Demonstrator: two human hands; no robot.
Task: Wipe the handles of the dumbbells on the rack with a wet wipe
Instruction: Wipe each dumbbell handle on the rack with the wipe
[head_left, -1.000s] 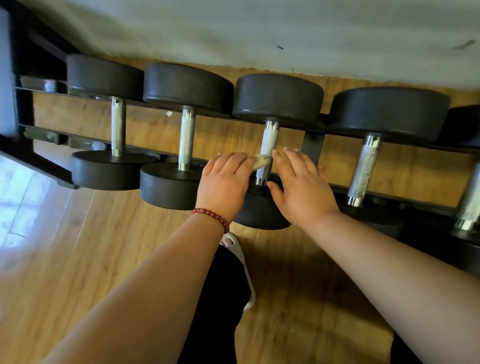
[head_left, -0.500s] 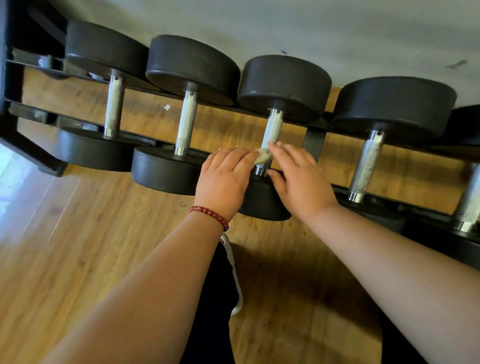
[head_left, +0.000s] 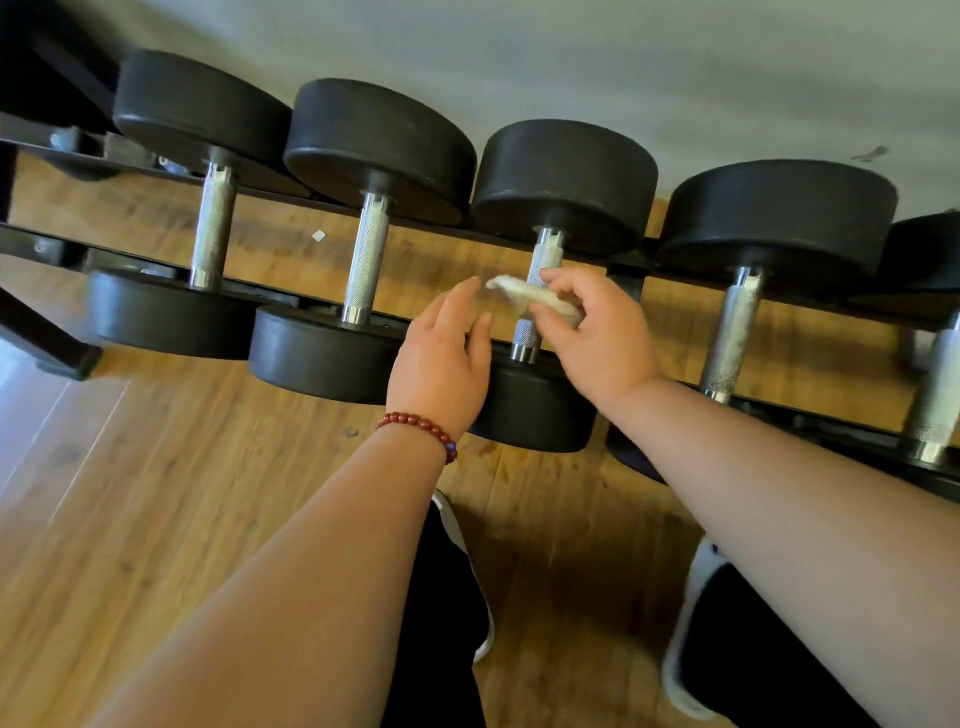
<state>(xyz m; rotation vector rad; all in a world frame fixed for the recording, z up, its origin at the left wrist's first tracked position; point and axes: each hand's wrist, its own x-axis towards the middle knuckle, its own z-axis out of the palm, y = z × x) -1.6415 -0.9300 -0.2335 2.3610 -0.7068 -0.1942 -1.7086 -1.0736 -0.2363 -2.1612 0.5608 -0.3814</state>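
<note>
My hands have come apart since a moment ago: both lay over the low end of the handle with the wet wipe between them, and now my left hand has let go and drawn back to the left, fingers loose and slightly spread, holding nothing. My right hand pinches the wet wipe between thumb and fingertips; it lies crumpled across the middle of the handle of the third dumbbell, though I cannot tell whether it touches the metal. There is bare handle above and below the wipe, up to each black head. Open gaps lie on both sides, towards the second dumbbell and the fourth dumbbell, with the wooden floor showing through the rack.
</note>
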